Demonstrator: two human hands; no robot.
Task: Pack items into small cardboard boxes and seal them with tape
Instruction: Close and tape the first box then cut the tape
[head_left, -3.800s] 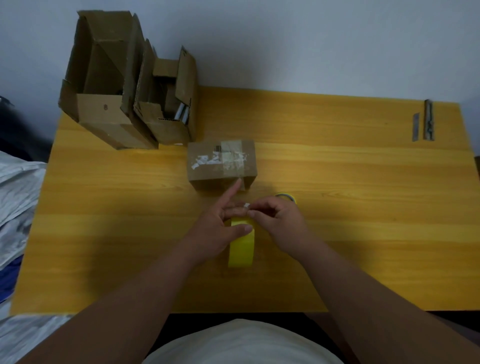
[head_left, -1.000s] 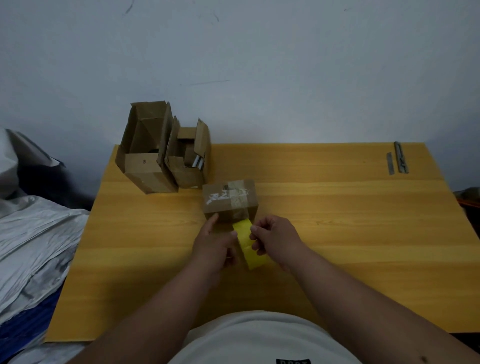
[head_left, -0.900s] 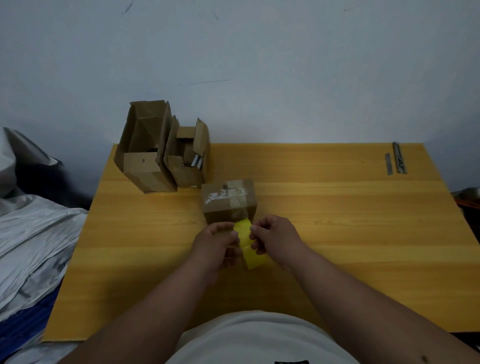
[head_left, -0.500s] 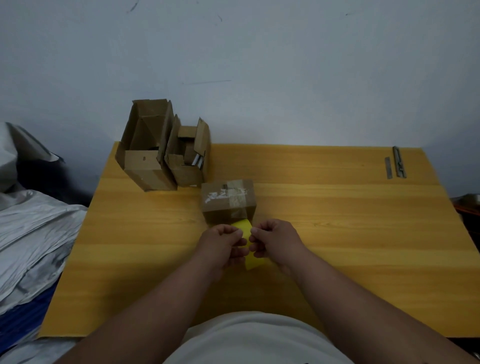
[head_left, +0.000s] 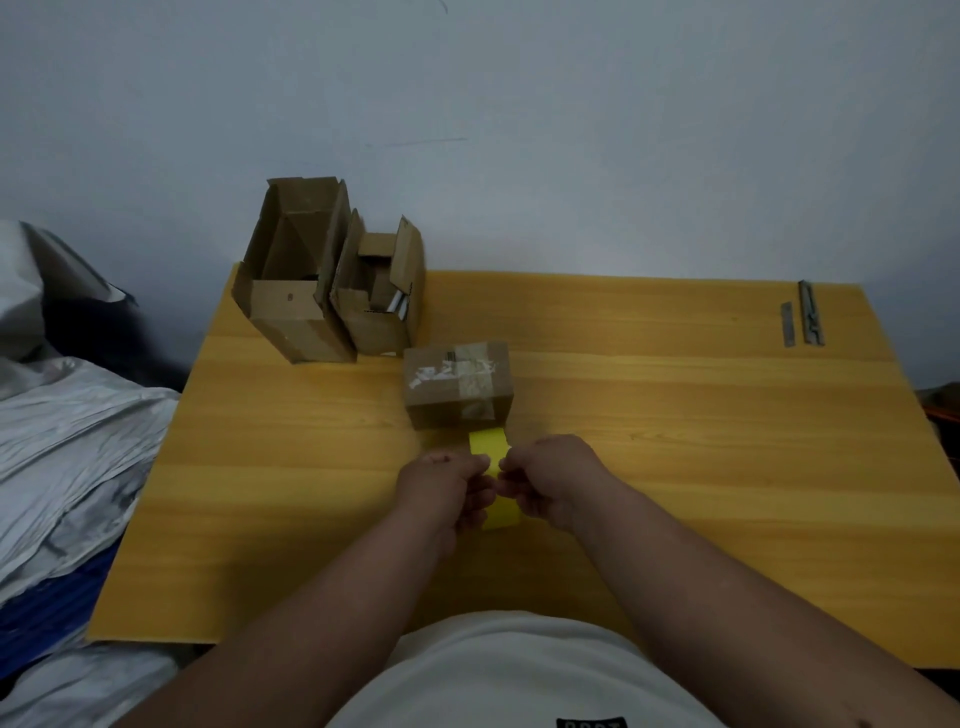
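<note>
Both hands work the same strip: my left hand (head_left: 445, 480) and right hand (head_left: 546, 475) have their fingers curled in, pinching the yellow tape (head_left: 491, 452) from either side, just short of the closed box (head_left: 458, 383). I read this as the sealing step, with the strip being torn or freed before it goes on; whether it is already severed I cannot tell, since the fingers cover the middle of it. Next I judge the strip should go over the box's near face and top seam and be pressed flat, which calls for keeping it taut and off itself, as thin sticky film tends to fold and cling. The tape looks smooth, flat and bright, with its far end square-cut and nearly touching the foot of the box. That box is a squat brown cardboard block on the worktop (head_left: 675, 415), already carrying clear glossy tape and torn white label scraps on top. Behind it to the left stand two open boxes (head_left: 332, 291) with raised flaps and dull, creased card.
</note>
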